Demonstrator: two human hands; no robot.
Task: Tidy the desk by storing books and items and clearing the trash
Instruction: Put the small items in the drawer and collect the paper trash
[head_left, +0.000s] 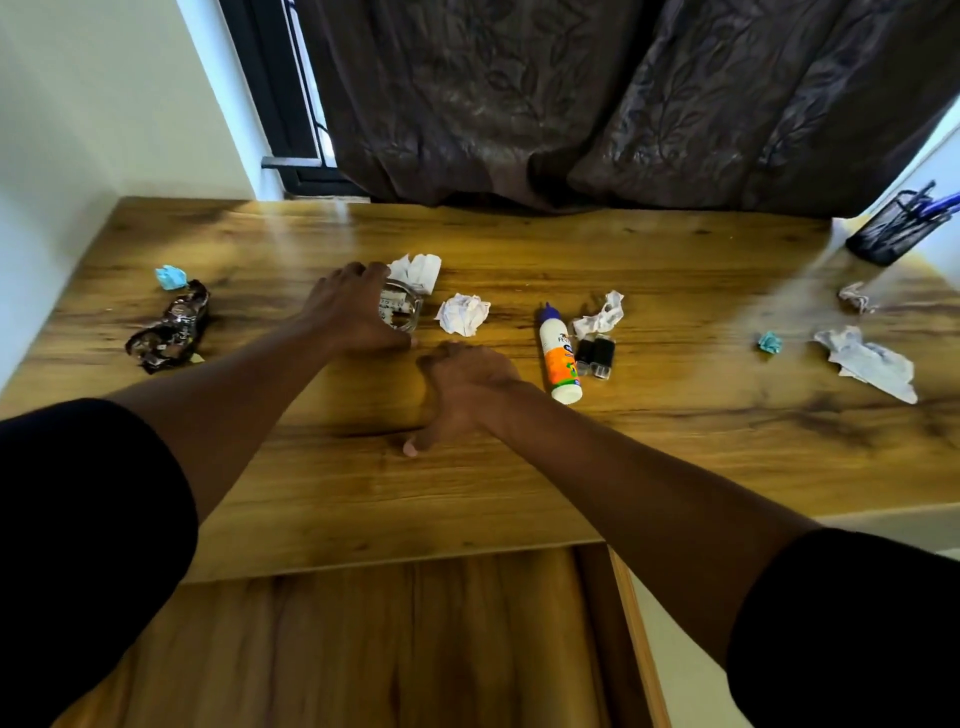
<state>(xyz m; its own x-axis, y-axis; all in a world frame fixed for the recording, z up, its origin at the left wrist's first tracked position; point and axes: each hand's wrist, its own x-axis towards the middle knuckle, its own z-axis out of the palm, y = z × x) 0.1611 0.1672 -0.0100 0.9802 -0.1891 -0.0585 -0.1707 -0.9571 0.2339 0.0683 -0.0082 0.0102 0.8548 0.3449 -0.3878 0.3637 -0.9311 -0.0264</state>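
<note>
On the wooden desk (675, 312), left of centre, a small clear glass jar (400, 312) sits under the left hand (353, 312), whose fingers curl over its top and far side while the thumb reaches along the near side, gripping it. Just behind the jar lies a folded white tissue (418, 270), and just to its right a crumpled white paper ball (462, 314). The right hand (462, 387) rests on the desk near the paper ball, fingers curled loosely together and holding nothing, thumb pointing down toward the near edge. Further right, a white and orange glue bottle (558, 358) lies on its side, with two small dark bottles (596, 356) just beside it and another crumpled paper (600, 316) behind them. Near the right edge are a small blue scrap (770, 342), a flattened white tissue (865, 361) and a small paper wad (854, 297); a black mesh pen holder (891, 231) with pens stands in the far right corner. At the far left lie a blue paper ball (170, 276) and a crumpled dark wrapper (169, 330). A dark curtain (571, 104) hangs behind the desk.
</note>
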